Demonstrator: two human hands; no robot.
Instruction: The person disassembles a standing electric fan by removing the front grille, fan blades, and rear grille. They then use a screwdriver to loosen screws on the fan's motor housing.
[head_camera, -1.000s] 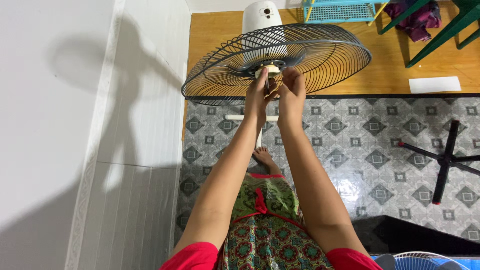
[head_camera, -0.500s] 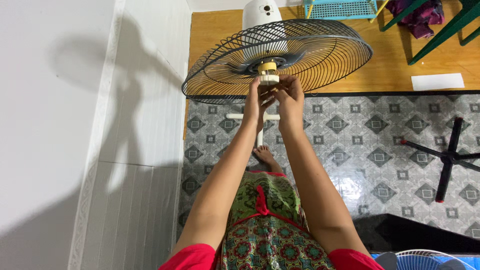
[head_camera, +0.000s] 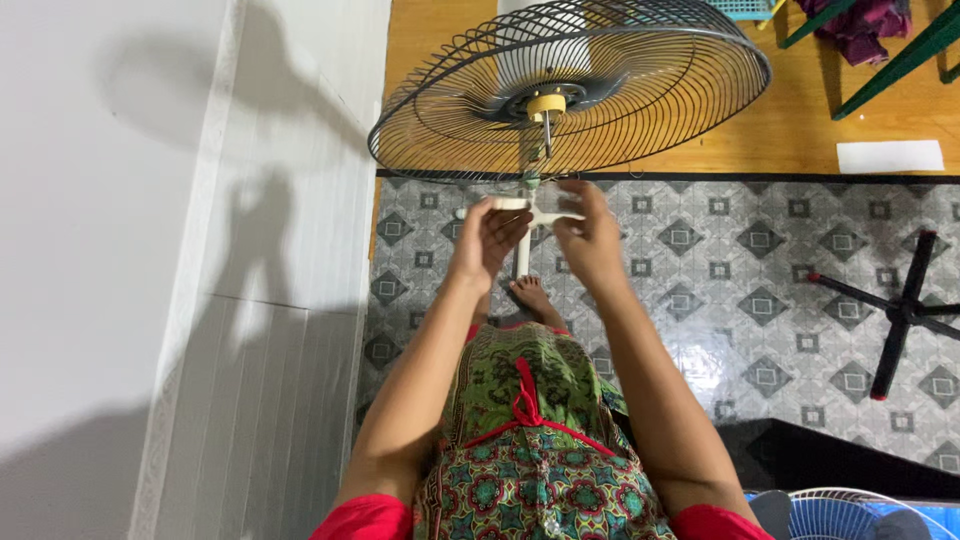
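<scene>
The rear fan guard (head_camera: 640, 90), a round dark wire grille, lies nearly flat and faces up toward the camera, its bare motor shaft (head_camera: 546, 128) pointing at the hands from a yellow hub (head_camera: 546, 104). Just below it, the left hand (head_camera: 485, 240) and right hand (head_camera: 590, 235) pinch a pale plastic piece (head_camera: 540, 202) between their fingertips. Beneath is grey patterned tile floor (head_camera: 720, 290) meeting a wooden floor (head_camera: 790, 140), with a white wall (head_camera: 150, 250) left. A white paper rectangle (head_camera: 890, 156) lies on the wood.
</scene>
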